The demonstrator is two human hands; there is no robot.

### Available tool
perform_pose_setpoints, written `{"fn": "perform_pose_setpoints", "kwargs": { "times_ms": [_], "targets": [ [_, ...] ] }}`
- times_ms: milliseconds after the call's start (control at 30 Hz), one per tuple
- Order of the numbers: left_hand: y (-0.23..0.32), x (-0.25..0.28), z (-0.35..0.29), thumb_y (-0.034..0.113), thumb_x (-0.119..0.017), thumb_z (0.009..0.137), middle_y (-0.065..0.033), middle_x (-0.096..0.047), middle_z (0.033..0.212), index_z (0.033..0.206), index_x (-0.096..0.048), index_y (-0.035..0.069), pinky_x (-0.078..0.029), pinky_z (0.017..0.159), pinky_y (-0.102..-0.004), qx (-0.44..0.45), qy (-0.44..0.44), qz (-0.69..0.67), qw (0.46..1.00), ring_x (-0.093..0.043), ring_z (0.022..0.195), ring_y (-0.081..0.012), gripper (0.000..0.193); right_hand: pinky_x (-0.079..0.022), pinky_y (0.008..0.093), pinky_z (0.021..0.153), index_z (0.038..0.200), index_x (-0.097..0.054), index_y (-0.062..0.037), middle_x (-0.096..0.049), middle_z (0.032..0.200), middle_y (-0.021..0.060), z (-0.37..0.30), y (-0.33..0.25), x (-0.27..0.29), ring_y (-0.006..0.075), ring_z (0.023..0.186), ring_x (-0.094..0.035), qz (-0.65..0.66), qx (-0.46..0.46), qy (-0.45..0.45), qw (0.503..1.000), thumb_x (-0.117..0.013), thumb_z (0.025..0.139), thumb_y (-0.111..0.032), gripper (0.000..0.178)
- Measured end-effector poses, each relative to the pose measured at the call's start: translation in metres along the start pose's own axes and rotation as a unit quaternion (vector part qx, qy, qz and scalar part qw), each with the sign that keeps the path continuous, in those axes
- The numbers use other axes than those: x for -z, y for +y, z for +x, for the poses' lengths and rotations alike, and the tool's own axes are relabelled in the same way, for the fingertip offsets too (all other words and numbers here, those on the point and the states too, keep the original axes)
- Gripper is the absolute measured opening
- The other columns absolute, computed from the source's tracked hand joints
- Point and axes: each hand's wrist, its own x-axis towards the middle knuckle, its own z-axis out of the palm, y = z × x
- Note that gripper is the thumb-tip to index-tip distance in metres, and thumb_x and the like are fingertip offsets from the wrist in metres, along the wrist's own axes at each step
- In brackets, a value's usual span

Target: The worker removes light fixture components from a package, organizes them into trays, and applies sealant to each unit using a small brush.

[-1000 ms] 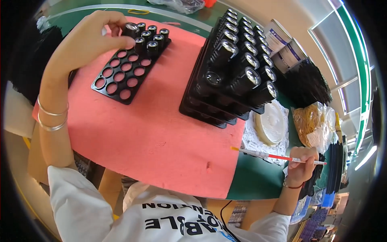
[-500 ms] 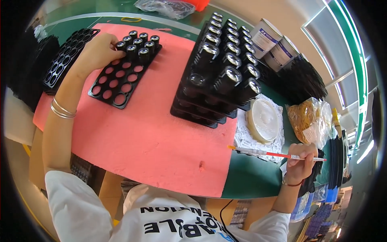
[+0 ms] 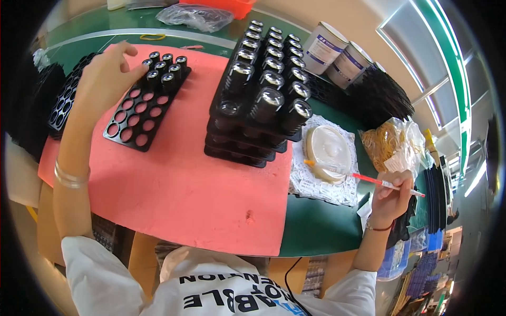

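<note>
My left hand point(image 3: 105, 76) is open, thumb and fingers apart, beside a small group of black cylinders with shiny tops point(image 3: 167, 79). The thumb is near or touching the closest cylinder; I cannot tell which. They stand upright at the far end of a black holed tray point(image 3: 130, 128), whose nearer holes show the pink mat. My right hand point(image 3: 392, 197) is closed round a slim brush point(image 3: 366, 178) with a red and pale handle. Its yellowish tip points left, over the edge of a round, pale, translucent container point(image 3: 328, 150) on a paper-covered pad point(image 3: 337, 195).
Stacked black trays point(image 3: 237, 152) with many upright cylinders stand mid-table on the pink mat point(image 3: 184, 195). Two metal cans point(image 3: 324, 47) are behind, near a bag of yellowish bands point(image 3: 392, 142). More holed trays point(image 3: 63, 108) lie at left; clear plastic point(image 3: 195, 18) lies at the back.
My left hand has loosened from the cylinder group, and its fingers have spread. The brush in my right hand now has its tip over the round container. The whole view has shifted slightly.
</note>
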Motion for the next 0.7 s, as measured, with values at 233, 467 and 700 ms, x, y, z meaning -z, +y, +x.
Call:
{"fn": "perform_pose_setpoints", "kwargs": {
  "times_ms": [233, 467, 700],
  "targets": [
    [0.095, 0.010, -0.023, 0.022, -0.070, 0.066, -0.0036, -0.044, 0.059, 0.079, -0.056, 0.003, -0.035, 0.051, -0.0281, -0.180, -0.002, -0.248, 0.952, -0.041, 0.053, -0.0161, 0.027, -0.033, 0.0193, 0.042, 0.068, -0.046, -0.0034, -0.046, 0.052, 0.0053, 0.013, 0.000, 0.020, 0.0105, 0.042, -0.041, -0.015, -0.021, 0.221, 0.975, -0.041, 0.092, -0.026, 0.033],
    [0.098, -0.010, -0.021, 0.012, -0.071, 0.066, -0.0004, -0.043, 0.062, 0.080, -0.053, 0.002, -0.033, 0.050, -0.0243, -0.221, 0.014, -0.278, 0.935, -0.040, 0.054, -0.0108, 0.025, -0.036, 0.0201, 0.041, 0.068, -0.054, 0.0033, -0.054, 0.060, 0.0087, 0.006, 0.008, 0.018, 0.0124, 0.044, -0.050, -0.243, 0.037, 0.160, 0.956, -0.041, 0.091, -0.021, 0.037],
    [0.109, 0.018, -0.055, 0.004, -0.065, 0.061, -0.0045, -0.052, 0.079, 0.090, -0.056, 0.004, -0.035, 0.053, -0.0171, -0.379, -0.037, -0.329, 0.864, -0.047, 0.065, -0.0115, 0.030, -0.031, 0.0194, 0.042, 0.065, -0.055, 0.0038, -0.055, 0.059, 0.0100, -0.004, 0.006, 0.022, 0.0113, 0.044, -0.050, -0.298, 0.078, 0.132, 0.942, -0.040, 0.092, -0.020, 0.039]
  ]
}}
